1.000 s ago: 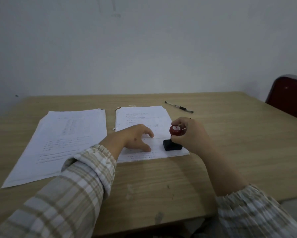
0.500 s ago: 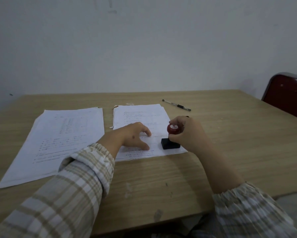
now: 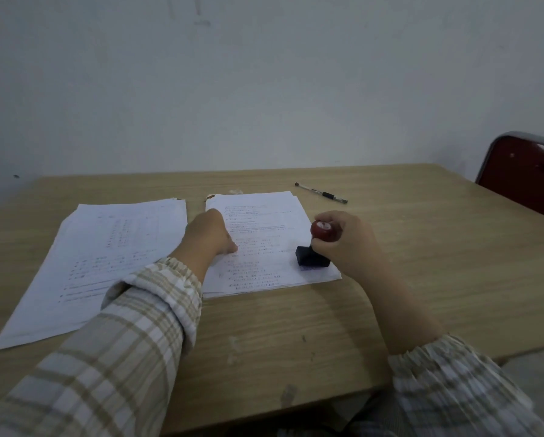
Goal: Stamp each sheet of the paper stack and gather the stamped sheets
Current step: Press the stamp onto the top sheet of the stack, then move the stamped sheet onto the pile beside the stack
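At the centre of the frame lie two lots of printed paper on one wooden table (image 3: 422, 247). The right stack (image 3: 264, 216) sits mid-frame, its sheets slightly fanned at the edges; the left pile (image 3: 107, 247) lies just beside it toward the left, apart by a narrow strip of bare wood. There is one stamp (image 3: 315, 247), with a round red knob and a black block base, standing on the lower right corner of the right stack; a bluish mark shows on the paper just below the base. The right hand (image 3: 346, 244) is wrapped around the knob, fingers curled tight on it. The left hand (image 3: 209, 236) rests on the left side of the right stack, knuckles up; whether its fingers are spread or pressed together cannot be told from here. Both arms wear plaid sleeves (image 3: 132, 342). One pen (image 3: 322, 193) lies on the table above the stack, toward the upper right of it and apart from it. The tabletop is pale wood grain with a few small scuffs near its lower edge. Behind it stands a plain grey-white wall (image 3: 264, 89). One dark red chair (image 3: 526, 175) shows at the right edge.
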